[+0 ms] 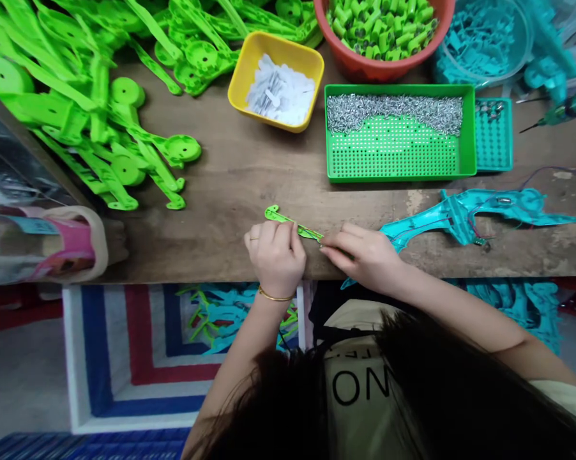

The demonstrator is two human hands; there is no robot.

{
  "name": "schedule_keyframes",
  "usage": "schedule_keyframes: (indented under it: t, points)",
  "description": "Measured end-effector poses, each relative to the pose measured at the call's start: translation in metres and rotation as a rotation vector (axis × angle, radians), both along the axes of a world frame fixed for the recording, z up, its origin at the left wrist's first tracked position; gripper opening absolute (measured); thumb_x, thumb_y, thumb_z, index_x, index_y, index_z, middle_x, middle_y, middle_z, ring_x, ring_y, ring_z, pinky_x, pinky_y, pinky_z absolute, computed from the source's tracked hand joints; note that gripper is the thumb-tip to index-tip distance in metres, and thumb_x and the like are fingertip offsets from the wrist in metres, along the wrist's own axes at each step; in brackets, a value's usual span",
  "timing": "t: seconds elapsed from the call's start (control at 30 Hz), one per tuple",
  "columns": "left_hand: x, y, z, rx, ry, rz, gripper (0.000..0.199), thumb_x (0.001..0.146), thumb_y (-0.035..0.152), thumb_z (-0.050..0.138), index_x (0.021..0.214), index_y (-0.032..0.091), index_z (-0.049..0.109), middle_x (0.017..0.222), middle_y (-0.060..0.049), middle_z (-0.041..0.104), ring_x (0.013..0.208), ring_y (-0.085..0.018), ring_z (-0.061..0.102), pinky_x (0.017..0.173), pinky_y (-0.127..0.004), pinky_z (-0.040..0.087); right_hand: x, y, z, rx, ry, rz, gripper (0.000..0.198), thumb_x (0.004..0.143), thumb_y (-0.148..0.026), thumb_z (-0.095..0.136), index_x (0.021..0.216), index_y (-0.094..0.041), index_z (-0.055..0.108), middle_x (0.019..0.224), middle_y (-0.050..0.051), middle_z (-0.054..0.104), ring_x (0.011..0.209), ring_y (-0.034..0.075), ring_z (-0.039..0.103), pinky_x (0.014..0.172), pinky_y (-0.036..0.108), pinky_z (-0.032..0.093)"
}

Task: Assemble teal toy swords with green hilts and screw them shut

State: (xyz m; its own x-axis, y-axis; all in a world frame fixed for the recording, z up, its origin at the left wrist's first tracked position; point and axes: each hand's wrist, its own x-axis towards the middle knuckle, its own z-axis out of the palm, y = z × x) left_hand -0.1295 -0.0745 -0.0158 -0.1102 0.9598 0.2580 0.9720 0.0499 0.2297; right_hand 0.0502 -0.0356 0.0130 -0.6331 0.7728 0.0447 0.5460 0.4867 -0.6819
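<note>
Near the table's front edge, my left hand (276,254) is closed around a slim green plastic piece (279,216), whose hooked end sticks out beyond the fingers. My right hand (362,252) pinches at the other end of this piece, thumb and forefinger together; whether a small part is between them is too fine to tell. Just right of that hand lies a blue plastic toy-like shell (422,218) with thin wires and small metal parts on it. Its left end passes behind my right hand and over the table edge.
Behind my hands stand a yellow bowl (237,83) of white strips, a green perforated tray (398,179) of screws and a red bowl (388,69) of green caps. Green plastic parts (125,128) pile up at left. A screwdriver bit (537,122) juts in at right; a striped box (139,345) sits below.
</note>
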Motion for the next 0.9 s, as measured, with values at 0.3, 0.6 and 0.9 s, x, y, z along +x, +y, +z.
schedule_keyframes:
  t: [0.3, 0.6, 0.9]
  points:
    - [-0.002, -0.015, 0.003, -0.127, 0.31, -0.246, 0.038, 0.093, 0.013, 0.038, 0.12, -0.001, 0.059, 0.095, -0.02, 0.064, 0.091, -0.028, 0.052, 0.081, -0.042, 0.037, 0.004, -0.006, -0.014, 0.05, 0.021, 0.094, 0.03, 0.098, -0.031, 0.042, 0.102, -0.018, 0.069, 0.082, 0.002, 0.066, 0.073, 0.01, 0.059, 0.061, 0.022, 0.039]
    - [-0.029, -0.008, 0.009, 0.023, -0.086, -0.354, 0.036, 0.087, 0.016, 0.056, 0.123, 0.017, 0.061, 0.116, -0.015, 0.061, 0.111, -0.027, 0.056, 0.095, -0.045, 0.046, 0.009, 0.022, 0.01, -0.366, 0.023, 0.158, 0.023, 0.093, -0.024, 0.052, 0.105, -0.017, 0.071, 0.088, 0.004, 0.062, 0.081, 0.011, 0.056, 0.072, 0.023, 0.039]
    - [0.004, -0.017, -0.013, 0.081, -0.308, -0.39, 0.03, 0.087, 0.008, 0.055, 0.114, 0.015, 0.065, 0.113, -0.012, 0.066, 0.119, -0.024, 0.057, 0.11, -0.049, 0.043, 0.003, 0.029, 0.01, -0.689, 0.111, -0.084, 0.013, 0.084, -0.023, 0.059, 0.085, -0.013, 0.068, 0.082, 0.001, 0.07, 0.075, 0.009, 0.061, 0.07, 0.021, 0.04]
